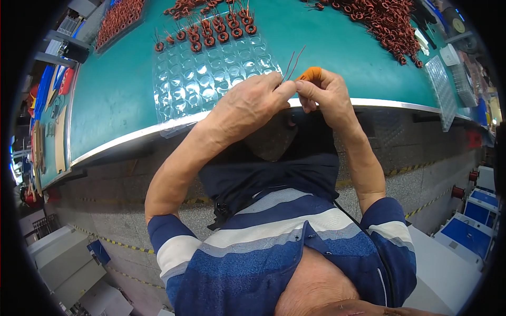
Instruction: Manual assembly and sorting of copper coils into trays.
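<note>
Over the table's front edge my two hands meet, fingertips touching. My left hand (pixel 252 101) is closed in a pinch on a wire coil, whose two thin reddish leads (pixel 293 64) stick up above the fingers. The coil's ring is hidden by the fingers. My right hand (pixel 331 97) has an orange wrap (pixel 311 75) round a finger. Its thumb and forefinger press together beside the leads, and what lies between them is hidden. Left of my hands lies a clear plastic blister tray (pixel 176 100), with several copper ring coils (pixel 223 37) standing in its far pockets, leads up.
A big heap of copper coils (pixel 377 26) covers the table's far right. Another filled tray (pixel 120 21) sits at far left. Clear trays (pixel 441 95) overhang the right edge. The green tabletop (pixel 113 105) has a pale metal front edge (pixel 118 143).
</note>
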Available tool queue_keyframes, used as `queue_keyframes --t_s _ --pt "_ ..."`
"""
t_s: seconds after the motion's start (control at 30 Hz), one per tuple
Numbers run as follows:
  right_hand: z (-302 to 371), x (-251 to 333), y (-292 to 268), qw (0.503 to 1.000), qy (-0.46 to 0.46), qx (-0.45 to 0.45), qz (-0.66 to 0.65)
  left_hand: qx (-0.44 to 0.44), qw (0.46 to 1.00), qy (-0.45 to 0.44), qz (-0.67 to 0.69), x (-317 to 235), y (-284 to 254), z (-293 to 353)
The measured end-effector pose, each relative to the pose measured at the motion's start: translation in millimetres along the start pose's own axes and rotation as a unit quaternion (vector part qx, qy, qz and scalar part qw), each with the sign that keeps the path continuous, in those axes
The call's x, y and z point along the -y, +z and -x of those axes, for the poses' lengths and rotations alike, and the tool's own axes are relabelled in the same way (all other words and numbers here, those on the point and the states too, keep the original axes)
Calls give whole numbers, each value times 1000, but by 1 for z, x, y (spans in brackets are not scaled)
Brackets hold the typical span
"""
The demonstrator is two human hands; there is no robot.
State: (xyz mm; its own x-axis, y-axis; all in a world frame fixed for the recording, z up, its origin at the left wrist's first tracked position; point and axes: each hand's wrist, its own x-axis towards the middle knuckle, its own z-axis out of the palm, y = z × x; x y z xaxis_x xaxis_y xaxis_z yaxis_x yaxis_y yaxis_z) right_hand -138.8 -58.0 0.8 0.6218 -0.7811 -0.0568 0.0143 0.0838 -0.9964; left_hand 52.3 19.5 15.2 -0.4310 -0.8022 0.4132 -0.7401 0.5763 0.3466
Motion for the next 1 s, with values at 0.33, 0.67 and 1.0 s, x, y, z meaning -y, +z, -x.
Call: queue_keyframes --t_s 0.33,0.67,1.0 --pt "2 7 12 996 -66 -49 -37 -154 899 -166 375 -6 27 6" --pt "-5 16 6 993 -8 -50 -107 -176 786 -157 572 -5 39 -9" --pt "5 -4 9 995 -31 -25 -86 -77 992 -42 94 -7 14 -7"
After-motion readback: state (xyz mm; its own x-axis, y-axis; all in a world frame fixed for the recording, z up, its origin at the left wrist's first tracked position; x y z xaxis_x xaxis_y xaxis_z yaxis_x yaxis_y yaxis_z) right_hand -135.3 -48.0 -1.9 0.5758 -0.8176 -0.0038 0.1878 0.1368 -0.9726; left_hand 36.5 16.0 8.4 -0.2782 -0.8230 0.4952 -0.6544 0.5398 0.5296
